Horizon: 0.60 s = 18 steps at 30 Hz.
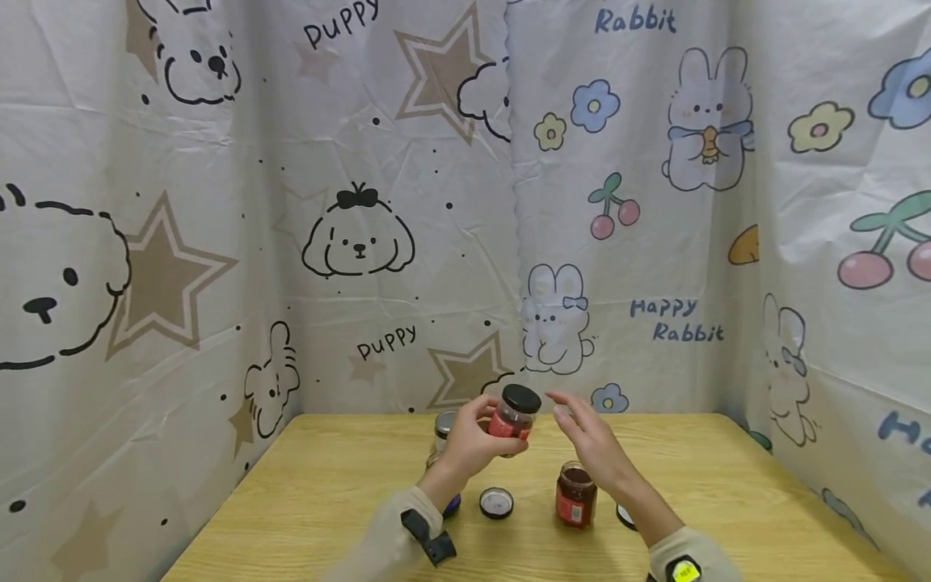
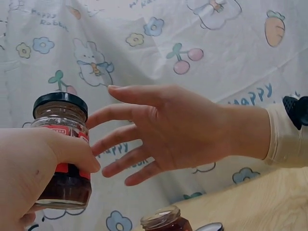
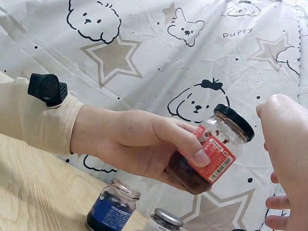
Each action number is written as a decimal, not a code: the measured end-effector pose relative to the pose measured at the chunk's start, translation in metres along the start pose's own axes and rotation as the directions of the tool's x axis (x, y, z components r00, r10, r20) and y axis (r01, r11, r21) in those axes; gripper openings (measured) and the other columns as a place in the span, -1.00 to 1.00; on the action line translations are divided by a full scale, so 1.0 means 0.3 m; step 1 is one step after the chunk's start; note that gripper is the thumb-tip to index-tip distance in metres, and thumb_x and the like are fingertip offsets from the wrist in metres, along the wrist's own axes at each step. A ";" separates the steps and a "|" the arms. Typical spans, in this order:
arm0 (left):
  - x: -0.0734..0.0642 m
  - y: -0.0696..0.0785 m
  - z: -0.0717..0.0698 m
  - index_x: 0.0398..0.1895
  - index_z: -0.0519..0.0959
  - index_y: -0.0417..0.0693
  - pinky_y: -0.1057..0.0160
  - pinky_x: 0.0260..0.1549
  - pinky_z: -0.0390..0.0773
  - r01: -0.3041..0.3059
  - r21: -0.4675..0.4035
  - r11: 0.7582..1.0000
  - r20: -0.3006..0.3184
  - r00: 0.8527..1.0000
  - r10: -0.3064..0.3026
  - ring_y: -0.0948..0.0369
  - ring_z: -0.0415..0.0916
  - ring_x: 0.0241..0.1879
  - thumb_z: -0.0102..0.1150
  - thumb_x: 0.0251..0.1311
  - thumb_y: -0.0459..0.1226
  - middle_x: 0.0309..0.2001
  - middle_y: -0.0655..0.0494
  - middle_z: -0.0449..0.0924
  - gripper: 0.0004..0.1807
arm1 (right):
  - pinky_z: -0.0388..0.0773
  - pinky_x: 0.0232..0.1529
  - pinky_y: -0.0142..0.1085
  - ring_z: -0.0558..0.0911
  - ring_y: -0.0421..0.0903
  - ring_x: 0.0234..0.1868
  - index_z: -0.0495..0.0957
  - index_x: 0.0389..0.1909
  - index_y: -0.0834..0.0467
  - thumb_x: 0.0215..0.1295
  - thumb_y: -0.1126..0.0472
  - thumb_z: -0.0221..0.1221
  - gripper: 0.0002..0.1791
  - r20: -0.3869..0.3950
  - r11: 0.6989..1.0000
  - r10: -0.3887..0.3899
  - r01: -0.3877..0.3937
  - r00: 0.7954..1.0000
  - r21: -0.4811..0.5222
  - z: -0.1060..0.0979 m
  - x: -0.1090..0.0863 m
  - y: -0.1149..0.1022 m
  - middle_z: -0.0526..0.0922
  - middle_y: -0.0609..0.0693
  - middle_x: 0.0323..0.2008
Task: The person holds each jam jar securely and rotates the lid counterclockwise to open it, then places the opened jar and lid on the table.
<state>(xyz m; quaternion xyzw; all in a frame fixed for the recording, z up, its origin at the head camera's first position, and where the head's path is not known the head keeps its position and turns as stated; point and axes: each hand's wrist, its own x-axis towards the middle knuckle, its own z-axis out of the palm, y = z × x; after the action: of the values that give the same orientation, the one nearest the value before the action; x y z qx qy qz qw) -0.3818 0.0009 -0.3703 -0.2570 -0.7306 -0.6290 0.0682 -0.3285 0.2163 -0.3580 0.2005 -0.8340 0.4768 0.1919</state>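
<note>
My left hand [image 1: 469, 443] grips a glass jar [image 3: 219, 144] with a red label, its fingers and thumb wrapped round the body. The jar is tilted in the air above the table. A black lid [image 1: 521, 398] sits on its mouth, and dark contents show inside. Close beside the lid, my right hand [image 1: 600, 453] is held up with its fingers spread and nothing in them. It appears apart from the jar. Below it on the table stands a lidless red-labelled jar [image 1: 576, 495] with dark red contents.
An upturned lid [image 1: 497, 503] lies on the wooden table [image 1: 320, 485]; another lid [image 1: 627, 516] is partly behind my right forearm. Near my left wrist stand a lidless blue-labelled jar [image 3: 113, 207] and a silver-lidded jar [image 3: 165, 220]. Patterned curtains [image 1: 407, 242] surround the table.
</note>
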 end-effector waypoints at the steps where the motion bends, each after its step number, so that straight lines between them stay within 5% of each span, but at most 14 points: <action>1: -0.009 -0.004 -0.001 -0.01 0.63 -0.01 0.10 -0.27 0.68 0.005 -0.006 1.000 -0.009 1.000 -0.005 0.10 0.63 -0.18 0.63 -0.11 -0.36 -0.07 0.02 0.59 -0.48 | 0.36 0.26 0.28 0.37 0.26 0.39 0.35 0.50 0.08 0.69 -0.11 -0.15 -0.44 -0.001 1.000 -0.003 0.003 1.000 0.000 0.003 0.000 -0.001 0.34 0.17 0.45; 11: -0.076 -0.028 -0.002 0.04 0.65 0.00 0.15 -0.30 0.67 -0.006 -0.004 1.000 0.010 1.000 0.006 0.13 0.63 -0.23 0.63 -0.14 -0.39 -0.08 0.03 0.56 -0.42 | 0.38 0.23 0.30 0.42 0.25 0.34 0.35 0.50 0.03 0.69 -0.10 -0.15 -0.47 -0.017 0.998 -0.037 0.036 0.999 -0.052 0.035 0.002 -0.020 0.40 0.18 0.38; 18: -0.080 -0.028 -0.012 0.07 0.66 -0.02 0.20 -0.27 0.64 -0.049 0.025 0.998 0.058 0.997 0.048 0.13 0.62 -0.25 0.64 -0.17 -0.37 -0.13 0.04 0.59 -0.39 | 0.45 0.13 0.22 0.51 0.13 0.20 0.54 0.33 0.02 0.67 -0.04 -0.10 -0.56 -0.011 0.989 -0.098 0.096 0.995 -0.117 0.051 -0.003 -0.037 0.51 0.09 0.20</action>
<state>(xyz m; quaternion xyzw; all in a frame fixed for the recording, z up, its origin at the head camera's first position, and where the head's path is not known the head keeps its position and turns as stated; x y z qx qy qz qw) -0.3658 -0.0102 -0.3872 -0.2917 -0.7341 -0.6096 0.0659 -0.3240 0.1980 -0.3575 0.2253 -0.8479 0.4193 0.2333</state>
